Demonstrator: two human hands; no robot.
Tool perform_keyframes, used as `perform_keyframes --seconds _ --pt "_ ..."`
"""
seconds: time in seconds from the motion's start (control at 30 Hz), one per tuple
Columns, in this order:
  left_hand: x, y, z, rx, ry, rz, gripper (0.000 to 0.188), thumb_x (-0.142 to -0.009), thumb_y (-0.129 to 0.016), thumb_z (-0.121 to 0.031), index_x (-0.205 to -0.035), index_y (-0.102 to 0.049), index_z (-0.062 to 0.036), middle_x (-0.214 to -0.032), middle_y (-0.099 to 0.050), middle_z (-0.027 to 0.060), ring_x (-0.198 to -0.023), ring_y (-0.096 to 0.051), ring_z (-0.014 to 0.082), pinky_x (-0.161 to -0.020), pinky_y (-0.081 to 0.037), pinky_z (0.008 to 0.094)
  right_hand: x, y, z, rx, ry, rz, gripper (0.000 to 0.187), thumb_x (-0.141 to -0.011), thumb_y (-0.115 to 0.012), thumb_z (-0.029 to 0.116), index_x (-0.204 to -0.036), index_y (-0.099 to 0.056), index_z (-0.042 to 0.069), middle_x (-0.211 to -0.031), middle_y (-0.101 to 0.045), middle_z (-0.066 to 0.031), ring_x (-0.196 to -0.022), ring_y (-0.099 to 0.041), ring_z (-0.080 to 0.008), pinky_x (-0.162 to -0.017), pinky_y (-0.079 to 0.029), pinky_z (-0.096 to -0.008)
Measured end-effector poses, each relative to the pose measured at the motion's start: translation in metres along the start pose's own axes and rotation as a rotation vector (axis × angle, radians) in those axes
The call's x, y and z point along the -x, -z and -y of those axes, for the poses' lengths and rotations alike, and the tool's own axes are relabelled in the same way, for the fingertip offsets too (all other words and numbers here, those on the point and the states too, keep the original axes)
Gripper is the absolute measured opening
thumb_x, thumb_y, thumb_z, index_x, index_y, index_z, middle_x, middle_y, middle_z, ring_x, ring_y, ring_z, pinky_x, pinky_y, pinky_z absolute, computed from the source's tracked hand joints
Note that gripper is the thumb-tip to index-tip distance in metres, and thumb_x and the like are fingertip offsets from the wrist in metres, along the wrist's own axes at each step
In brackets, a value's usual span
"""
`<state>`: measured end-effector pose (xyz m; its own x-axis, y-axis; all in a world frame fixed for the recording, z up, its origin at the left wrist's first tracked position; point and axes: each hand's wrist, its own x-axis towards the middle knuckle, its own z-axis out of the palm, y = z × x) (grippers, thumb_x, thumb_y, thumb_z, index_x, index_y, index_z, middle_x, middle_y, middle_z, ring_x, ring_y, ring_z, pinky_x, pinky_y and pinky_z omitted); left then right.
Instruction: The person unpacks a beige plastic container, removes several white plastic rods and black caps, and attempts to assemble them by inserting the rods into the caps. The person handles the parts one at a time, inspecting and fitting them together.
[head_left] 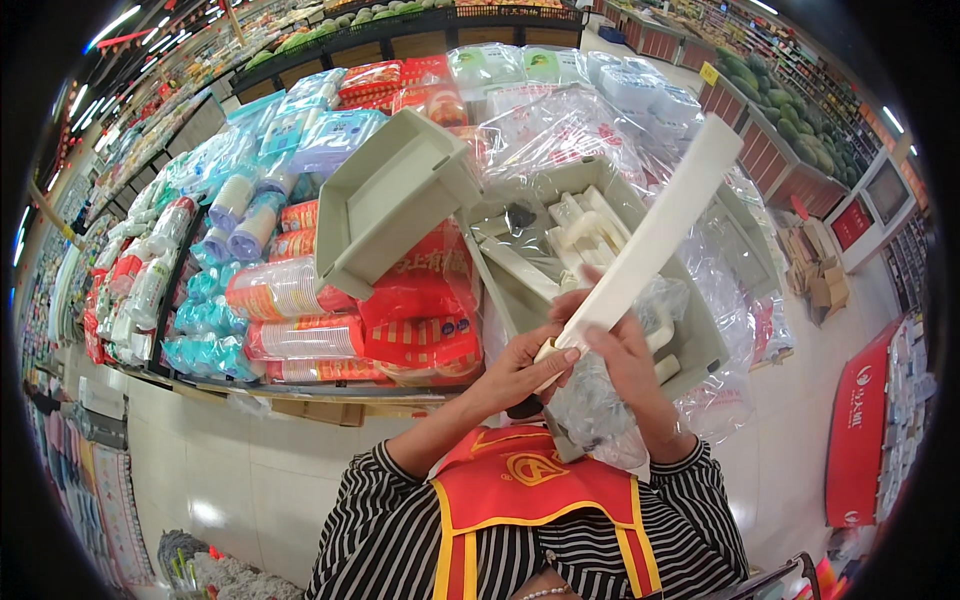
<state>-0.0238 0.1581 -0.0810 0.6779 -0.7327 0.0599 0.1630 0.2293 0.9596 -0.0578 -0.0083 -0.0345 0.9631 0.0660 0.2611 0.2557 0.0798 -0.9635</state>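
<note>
A long, flat white plastic panel (665, 220) slants up to the right in front of me. My left hand (533, 368) grips its lower end, thumb on top, by a small yellowish edge. Just above, my right hand (622, 350) is closed around the same panel, its fingers partly hidden behind it. Below both hands sits a large grey-green plastic bin (700, 372) with white plastic parts (590, 225) and crumpled clear plastic bags (595, 405) in it. A smaller grey-green bin (385, 195), tilted and bare inside, rests to its left on packaged goods.
Stacked plastic cups (305, 338) in red and clear wrap fill the display to the left, beside teal packages (205, 355). Clear-wrapped packs (560, 125) lie behind the bins. A watermelon stand (790, 120) and flattened cardboard (812, 265) are off to the right.
</note>
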Motion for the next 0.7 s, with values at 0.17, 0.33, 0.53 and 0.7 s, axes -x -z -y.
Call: perform_keyframes --seconds 0.17,0.33,0.53,0.7 --pt "-0.003 -0.008 0.003 -0.418 -0.099 -0.084 0.018 -0.098 -0.059 -0.023 -0.102 -0.057 -0.0057 -0.067 -0.053 -0.0038 -0.055 -0.050 0.0043 -0.048 -0.039 0.0211 -0.005 0.011 0.019 -0.388 0.071 -0.317 0.068 -0.090 -0.061 0.013 -0.146 -0.024 -0.001 -0.100 -0.058 -0.0063 -0.095 -0.056 -0.0168 -0.087 -0.046 -0.0318" --pt "-0.003 -0.016 -0.001 -0.191 0.094 0.017 0.021 -0.093 -0.067 -0.021 -0.102 -0.057 -0.0054 -0.064 -0.053 -0.0035 -0.048 -0.048 0.0057 -0.043 -0.038 0.0223 -0.013 0.012 0.019 -0.586 0.147 -0.333 0.042 -0.090 -0.058 0.016 -0.127 -0.041 0.004 -0.072 -0.046 -0.0001 -0.055 -0.045 -0.0086 -0.057 -0.039 -0.0220" --pt "-0.002 -0.018 0.001 0.190 0.172 0.191 0.022 -0.088 -0.073 -0.017 -0.097 -0.058 -0.0050 -0.060 -0.053 -0.0024 -0.044 -0.047 0.0064 -0.039 -0.037 0.0221 -0.023 0.018 0.018 -0.972 0.194 0.006 0.027 -0.088 -0.055 0.022 -0.111 -0.049 0.010 -0.066 -0.041 0.0004 -0.043 -0.037 -0.0072 -0.049 -0.035 -0.0234" --pt "0.000 -0.022 0.005 0.299 0.191 0.266 0.020 -0.085 -0.075 -0.014 -0.092 -0.060 -0.0038 -0.062 -0.054 -0.0013 -0.044 -0.048 0.0067 -0.039 -0.037 0.0224 -0.031 0.018 0.009 -0.996 0.184 0.134 0.025 -0.086 -0.057 0.023 -0.106 -0.049 0.011 -0.063 -0.040 0.0006 -0.041 -0.037 -0.0074 -0.046 -0.035 -0.0233"
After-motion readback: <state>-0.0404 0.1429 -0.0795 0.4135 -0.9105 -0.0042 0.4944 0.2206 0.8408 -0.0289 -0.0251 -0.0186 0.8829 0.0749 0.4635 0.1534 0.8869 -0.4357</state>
